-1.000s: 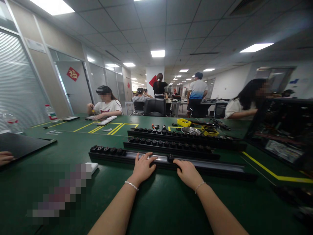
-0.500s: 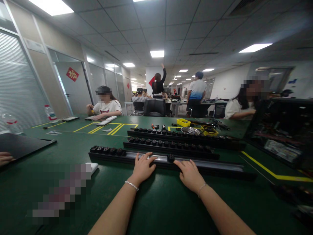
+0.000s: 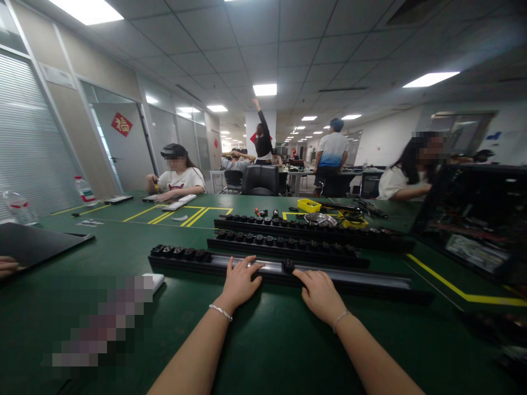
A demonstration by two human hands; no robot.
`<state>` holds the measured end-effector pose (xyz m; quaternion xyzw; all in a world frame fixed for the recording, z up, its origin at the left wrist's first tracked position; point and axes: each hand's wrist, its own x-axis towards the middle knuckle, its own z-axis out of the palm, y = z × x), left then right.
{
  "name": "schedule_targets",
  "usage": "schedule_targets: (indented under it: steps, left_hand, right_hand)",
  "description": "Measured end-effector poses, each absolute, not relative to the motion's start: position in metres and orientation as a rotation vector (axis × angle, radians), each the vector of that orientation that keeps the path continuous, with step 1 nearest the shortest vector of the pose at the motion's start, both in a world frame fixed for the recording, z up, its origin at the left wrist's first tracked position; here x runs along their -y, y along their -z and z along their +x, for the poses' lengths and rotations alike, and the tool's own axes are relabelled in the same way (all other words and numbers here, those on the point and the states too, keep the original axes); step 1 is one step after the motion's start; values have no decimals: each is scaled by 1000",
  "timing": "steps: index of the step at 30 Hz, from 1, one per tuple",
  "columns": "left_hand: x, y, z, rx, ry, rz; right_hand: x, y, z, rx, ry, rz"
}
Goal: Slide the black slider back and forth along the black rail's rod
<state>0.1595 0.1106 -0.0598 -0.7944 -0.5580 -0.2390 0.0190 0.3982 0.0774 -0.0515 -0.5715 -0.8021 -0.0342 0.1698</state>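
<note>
A long black rail with a silver channel (image 3: 362, 281) lies across the green table (image 3: 263, 340) in front of me. Several black knob-like parts (image 3: 181, 253) sit in its left end. My left hand (image 3: 239, 282) rests on the rail with fingers spread flat. Just to its right, my right hand (image 3: 319, 293) lies on the rail's near edge, fingertips touching a single black part (image 3: 288, 266) seated in the channel. Neither hand holds anything.
Two more black rails (image 3: 288, 244) filled with parts lie behind. A yellow bin (image 3: 309, 206) and tools sit farther back. A black tray (image 3: 473, 219) stands at right, a dark board (image 3: 37, 241) at left. A white block (image 3: 153, 281) lies near left. Several people work around the table.
My right hand has shifted slightly left along the rail toward the single black part. A person in the background has raised an arm.
</note>
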Motion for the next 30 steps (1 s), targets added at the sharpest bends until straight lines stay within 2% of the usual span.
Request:
schedule_targets:
  steps: [30]
  left_hand:
    - [-110, 62, 159, 1711, 752, -2450]
  right_hand:
    - [-80, 52, 410, 2280, 88, -1545]
